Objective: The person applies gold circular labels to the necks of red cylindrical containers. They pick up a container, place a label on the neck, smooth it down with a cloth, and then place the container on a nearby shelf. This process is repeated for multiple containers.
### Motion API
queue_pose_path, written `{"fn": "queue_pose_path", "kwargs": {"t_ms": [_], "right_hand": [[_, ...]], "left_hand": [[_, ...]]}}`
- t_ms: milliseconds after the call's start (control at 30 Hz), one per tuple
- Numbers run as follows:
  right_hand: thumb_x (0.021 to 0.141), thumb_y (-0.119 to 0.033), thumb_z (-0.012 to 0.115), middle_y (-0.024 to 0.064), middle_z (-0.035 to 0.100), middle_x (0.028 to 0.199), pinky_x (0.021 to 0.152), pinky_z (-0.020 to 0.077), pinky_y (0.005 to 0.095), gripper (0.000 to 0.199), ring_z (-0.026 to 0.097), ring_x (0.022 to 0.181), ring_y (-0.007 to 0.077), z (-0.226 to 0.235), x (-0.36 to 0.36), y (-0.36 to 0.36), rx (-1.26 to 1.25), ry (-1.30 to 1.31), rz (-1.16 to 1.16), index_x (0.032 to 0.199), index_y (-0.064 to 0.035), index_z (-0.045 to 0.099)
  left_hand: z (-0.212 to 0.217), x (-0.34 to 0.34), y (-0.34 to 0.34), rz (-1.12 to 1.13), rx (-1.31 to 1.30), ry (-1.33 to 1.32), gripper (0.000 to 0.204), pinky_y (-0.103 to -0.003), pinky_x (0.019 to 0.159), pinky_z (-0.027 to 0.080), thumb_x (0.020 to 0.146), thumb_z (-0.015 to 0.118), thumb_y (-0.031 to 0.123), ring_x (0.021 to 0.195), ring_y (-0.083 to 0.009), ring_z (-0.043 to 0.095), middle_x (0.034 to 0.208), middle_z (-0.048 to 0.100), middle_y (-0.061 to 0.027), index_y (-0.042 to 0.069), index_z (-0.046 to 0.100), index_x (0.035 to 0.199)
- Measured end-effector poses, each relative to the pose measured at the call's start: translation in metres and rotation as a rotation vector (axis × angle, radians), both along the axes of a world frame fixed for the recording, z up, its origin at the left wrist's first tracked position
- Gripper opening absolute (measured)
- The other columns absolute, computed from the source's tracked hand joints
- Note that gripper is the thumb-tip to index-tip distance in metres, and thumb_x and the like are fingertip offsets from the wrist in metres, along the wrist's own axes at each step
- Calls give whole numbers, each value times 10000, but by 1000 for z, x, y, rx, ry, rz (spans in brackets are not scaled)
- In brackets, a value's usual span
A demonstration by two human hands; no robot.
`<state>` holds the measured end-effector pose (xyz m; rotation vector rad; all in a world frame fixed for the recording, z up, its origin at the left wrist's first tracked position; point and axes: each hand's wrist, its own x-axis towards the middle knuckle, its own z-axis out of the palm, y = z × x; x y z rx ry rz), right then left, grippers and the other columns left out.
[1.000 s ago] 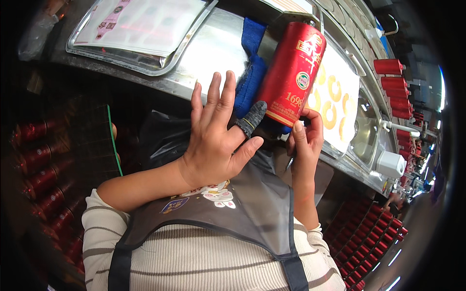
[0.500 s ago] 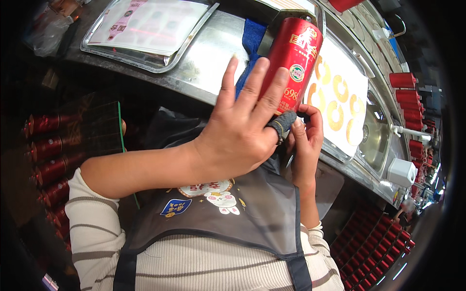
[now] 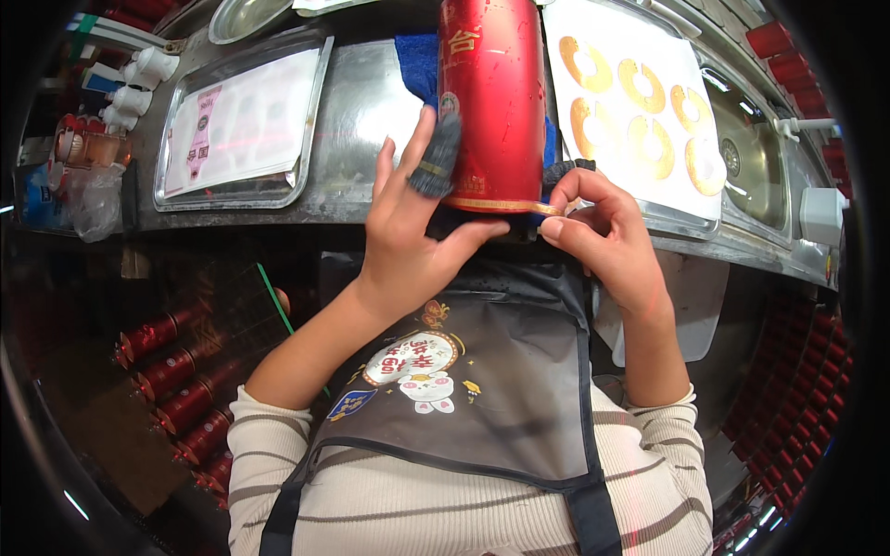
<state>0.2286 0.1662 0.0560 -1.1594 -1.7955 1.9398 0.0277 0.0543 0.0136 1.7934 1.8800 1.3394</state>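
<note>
We are looking down at a red tube (image 3: 491, 102) that is lying on the steel counter (image 3: 362, 102), with its near end at the counter's front edge. Our left hand (image 3: 408, 241) is resting against the left side of the tube: the fingers are spread and loose, and one finger, wearing a dark cot (image 3: 436, 157), is touching the red wall. The thumb is reaching under the near end of the tube. This hand is not closing around anything.

Our right hand (image 3: 603, 232) is just right of the tube's near end. Its thumb and forefinger are pinched together on a thin gold strip (image 3: 542, 208) that is running along the gold band at the bottom of the tube. A dark cot is also showing on one finger of this hand.

A blue cloth (image 3: 419, 65) is lying under the tube. Left of the tube, a metal tray (image 3: 241, 130) with a white sheet is sitting on the counter. Right of the tube, a white sheet (image 3: 640, 102) is carrying gold rings. Below the counter, left of our apron (image 3: 491, 389), more red tubes (image 3: 176, 389) are lying in rows.
</note>
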Motion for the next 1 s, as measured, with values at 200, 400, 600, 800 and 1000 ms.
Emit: {"fn": "queue_pose_path", "kwargs": {"t_ms": [200,400,600,800,1000], "right_hand": [[912,-191,700,-77,524,681,441,278,178,173,409,515,-15,16,4,-4,31,26,-81,872,-71,582],[913,-154,684,-62,523,680,429,283,183,155,414,498,-5,3,4,-1,-13,71,-150,844,-66,577],[910,-122,678,-53,536,689,426,285,184,137,422,498,-2,-1,3,-1,-22,84,-166,842,-61,575],[907,-88,696,-65,563,717,501,298,174,124,438,574,-19,-1,3,1,-46,81,-168,853,-45,593],[917,-54,686,-51,612,768,562,340,158,100,472,638,-24,-4,-1,3,-44,91,-155,871,-32,600]], "left_hand": [[-14,-5,-39,-34,-73,76,536,-653,1157,207,749,860,181,1411,-424,454,1536,417,-310,-33,694,1211],[-10,-7,-34,-51,-71,196,513,-667,1160,175,731,847,146,1414,-431,445,1552,398,-301,-12,707,1199],[3,-7,-26,-81,-46,278,453,-682,1147,182,724,842,165,1391,-458,464,1551,390,-312,32,743,1146],[13,-5,-18,-102,-11,416,552,-685,1130,215,675,838,105,1345,-462,509,1546,416,-273,117,733,1217],[32,7,0,-89,71,532,363,-713,1115,211,690,818,146,1304,-493,534,1503,481,-261,122,774,1050]]}}
